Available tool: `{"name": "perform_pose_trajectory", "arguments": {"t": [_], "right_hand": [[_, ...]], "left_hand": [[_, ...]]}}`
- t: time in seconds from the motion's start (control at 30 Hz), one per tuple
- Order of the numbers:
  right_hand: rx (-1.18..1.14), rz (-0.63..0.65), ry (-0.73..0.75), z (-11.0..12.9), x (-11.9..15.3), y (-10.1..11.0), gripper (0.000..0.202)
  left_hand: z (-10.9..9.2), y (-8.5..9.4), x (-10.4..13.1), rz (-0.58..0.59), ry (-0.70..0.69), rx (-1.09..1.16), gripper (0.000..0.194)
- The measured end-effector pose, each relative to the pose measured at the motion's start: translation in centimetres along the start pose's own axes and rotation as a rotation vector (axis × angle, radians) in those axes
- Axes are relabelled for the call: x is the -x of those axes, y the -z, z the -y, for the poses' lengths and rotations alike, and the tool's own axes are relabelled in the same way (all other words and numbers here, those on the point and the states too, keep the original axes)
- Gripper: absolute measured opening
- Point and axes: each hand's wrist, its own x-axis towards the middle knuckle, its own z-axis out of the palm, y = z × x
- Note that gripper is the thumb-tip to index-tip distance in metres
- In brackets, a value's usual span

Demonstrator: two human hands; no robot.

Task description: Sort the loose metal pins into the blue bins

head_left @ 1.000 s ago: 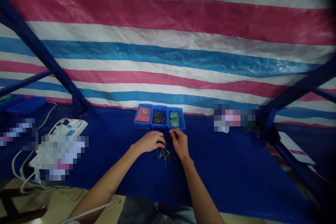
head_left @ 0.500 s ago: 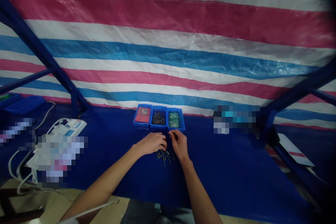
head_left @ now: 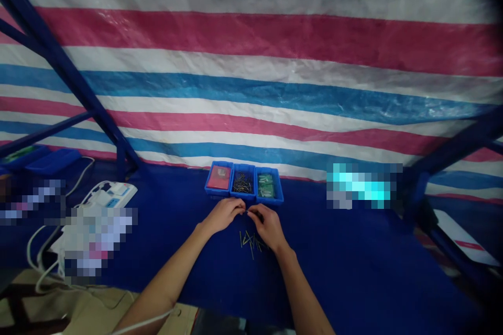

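My left hand [head_left: 225,215] and my right hand [head_left: 269,224] meet just in front of the bins, fingertips pinched close together. A thin, pale sliver shows between them, too small to name. Both sets of fingers are closed, and the palms face down. Below the hands, several long, thin screws [head_left: 251,241] lie loosely crossed on the blue table [head_left: 176,251]; my right hand partly covers them. Right behind the hands, the middle blue bin [head_left: 243,196] holds a heap of dark and brassy screws [head_left: 242,182].
The left bin [head_left: 216,191] holds a red piece [head_left: 219,177]; the right bin [head_left: 270,200] holds green pieces [head_left: 266,186] with pale parts. A white power strip [head_left: 121,196] with cables lies at left. Blue frame bars [head_left: 78,84] and a striped sheet [head_left: 251,78] stand behind.
My hands have come together at the fingertips, uncovering more of the loose screws below. The whole view has shifted slightly, with the bins now lower and farther right.
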Motion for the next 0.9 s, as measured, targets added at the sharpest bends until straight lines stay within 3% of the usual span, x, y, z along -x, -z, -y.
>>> {"name": "perform_pose_trajectory", "arguments": {"t": [0.27, 0.5, 0.9], "right_hand": [[0.099, 0.009, 0.016, -0.3, 0.2, -0.4, 0.017], [0.084, -0.035, 0.05, 0.1, 0.3, -0.7, 0.023], [0.122, -0.004, 0.059, 0.1, 0.3, -0.6, 0.022]], "left_hand": [[-0.8, -0.2, 0.8, -0.109, -0.003, 0.019, 0.018], [-0.4, -0.4, 1.0, -0.092, -0.058, 0.004, 0.019], [-0.6, -0.1, 1.2, -0.095, -0.084, -0.027, 0.017]]}}
